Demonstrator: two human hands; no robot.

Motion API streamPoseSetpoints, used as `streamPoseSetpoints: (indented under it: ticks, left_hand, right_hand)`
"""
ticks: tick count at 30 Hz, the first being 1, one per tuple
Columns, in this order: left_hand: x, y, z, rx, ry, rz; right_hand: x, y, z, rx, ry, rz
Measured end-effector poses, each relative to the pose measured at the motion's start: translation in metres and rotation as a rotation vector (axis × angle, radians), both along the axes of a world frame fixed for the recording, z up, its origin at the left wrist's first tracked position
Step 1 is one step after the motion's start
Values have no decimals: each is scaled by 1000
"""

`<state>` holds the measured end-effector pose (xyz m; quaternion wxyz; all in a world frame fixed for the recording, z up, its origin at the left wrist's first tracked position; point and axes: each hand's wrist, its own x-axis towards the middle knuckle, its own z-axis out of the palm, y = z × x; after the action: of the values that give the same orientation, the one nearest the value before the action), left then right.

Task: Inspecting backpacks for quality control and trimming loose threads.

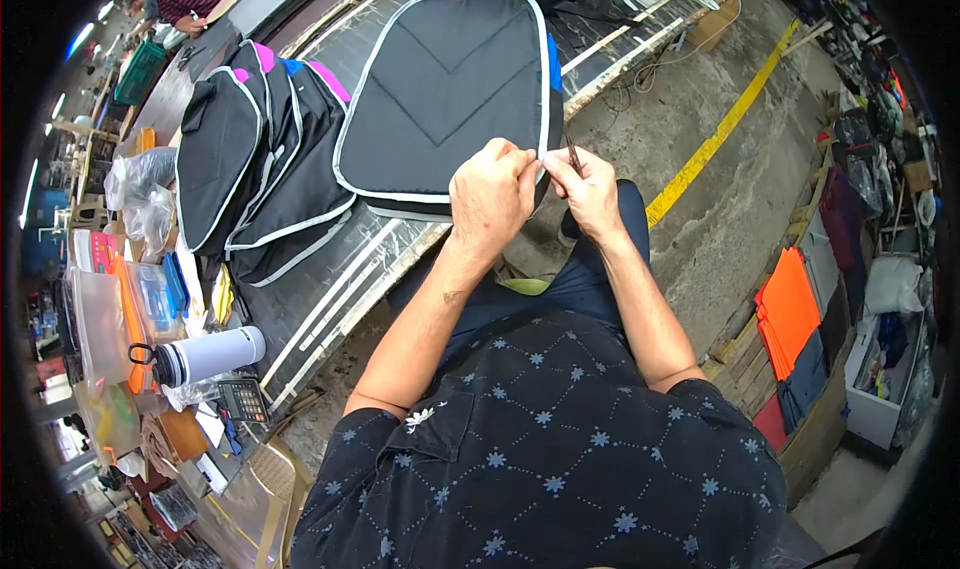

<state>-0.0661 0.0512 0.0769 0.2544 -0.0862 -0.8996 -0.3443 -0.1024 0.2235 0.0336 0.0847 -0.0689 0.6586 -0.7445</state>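
Observation:
A black backpack [440, 94] with white edge piping [548, 64] and stitched chevrons lies on the table in front of me. My left hand [490, 197] is closed at its near right edge, the fingertips pinching the piping. Just beside it, my right hand [592, 197] is closed around a small, dark, slim tool [573, 157] whose exact kind is unclear. The fingertips of both hands almost meet at the backpack's edge. To the left lie several similar black backpacks [222, 159], overlapping, with pink and blue parts showing.
Left on the table are a white bottle [222, 354], a calculator [243, 401] and plastic bins [105, 314]. A person's hand [190, 25] shows at the far left. Orange sheets [788, 309] and a white box [870, 394] sit at right, past a yellow floor line [715, 149].

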Motion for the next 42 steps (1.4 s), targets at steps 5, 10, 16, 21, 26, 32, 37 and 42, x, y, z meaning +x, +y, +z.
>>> streamPoseSetpoints:
  ticks: [5, 10, 16, 21, 26, 32, 37, 42]
  left_hand:
    - [-3, 3, -4, 269, -42, 31]
    - [-3, -9, -13, 887, -362, -100]
    - [11, -9, -6, 1041, -290, -192]
    - [20, -6, -6, 815, -225, -265]
    - [20, -3, -9, 794, -203, -218]
    - [20, -1, -8, 742, -154, -225]
    - [25, 4, -1, 626, -105, -271]
    - [27, 6, 2, 614, -127, -265]
  right_hand:
    - [5, -2, 0, 75, 39, -9]
    - [5, 2, -6, 124, 75, -25]
    - [8, 5, 7, 261, 76, -33]
    - [6, 2, 17, 414, 106, -45]
    - [12, 3, 42, 652, 401, -183]
    - [25, 5, 60, 855, 493, -164]
    - [20, 1, 48, 853, 645, -232]
    - [20, -1, 39, 885, 760, -254]
